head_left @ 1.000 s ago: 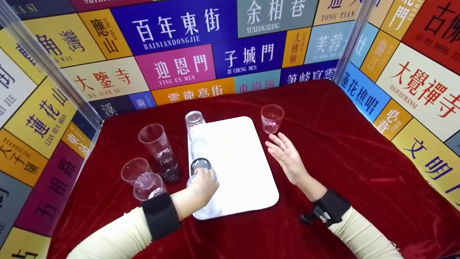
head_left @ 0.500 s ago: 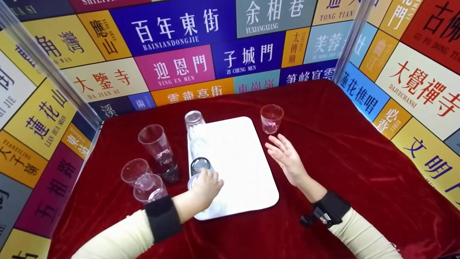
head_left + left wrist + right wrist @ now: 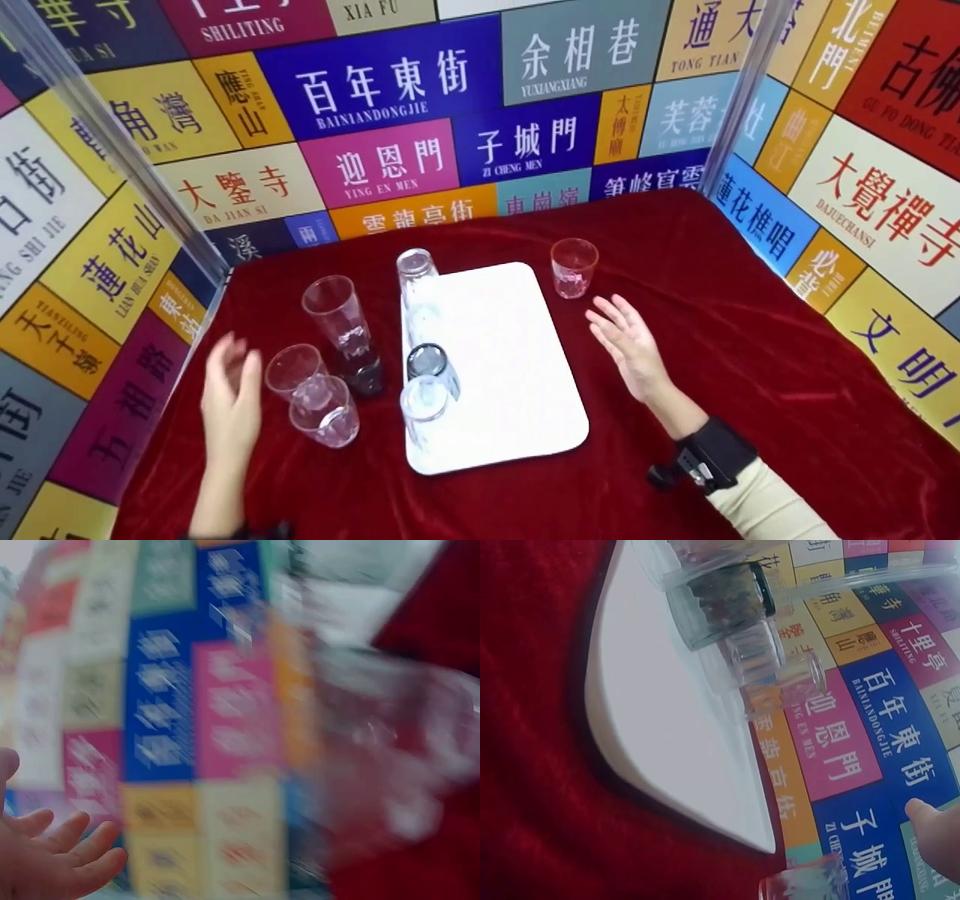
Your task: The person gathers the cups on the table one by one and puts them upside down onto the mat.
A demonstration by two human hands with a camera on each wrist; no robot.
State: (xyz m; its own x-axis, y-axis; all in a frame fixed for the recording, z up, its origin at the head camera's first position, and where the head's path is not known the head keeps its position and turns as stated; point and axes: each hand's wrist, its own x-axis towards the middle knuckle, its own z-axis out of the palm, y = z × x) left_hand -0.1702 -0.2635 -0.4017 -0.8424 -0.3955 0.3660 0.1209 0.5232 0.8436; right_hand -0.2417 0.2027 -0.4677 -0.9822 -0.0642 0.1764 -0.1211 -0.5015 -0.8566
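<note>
My left hand (image 3: 230,397) hovers, fingers extended and holding nothing, just left of two short clear glasses, a rear one (image 3: 295,367) and a front one (image 3: 328,414). On the left part of a white tray (image 3: 517,360), several glasses stand base up in a row: a clear one (image 3: 425,412) nearest me, a dark grey one (image 3: 435,364) behind it, then more clear ones reaching to a tall glass (image 3: 417,271) at the back. With fingers spread, my right hand (image 3: 630,349) stays right of the tray, below a pinkish glass (image 3: 574,268), not touching it.
A tall clear glass (image 3: 334,304) stands left of the tray, with a dark base (image 3: 365,375) at its foot. Dark red cloth (image 3: 697,300) covers the table. Panels with coloured lettering (image 3: 382,90) enclose the back and sides. The left wrist view is blurred.
My left hand has let go of the nearest clear glass on the tray and swung left past the short glasses. The head view has tilted up slightly. My right hand keeps its pose.
</note>
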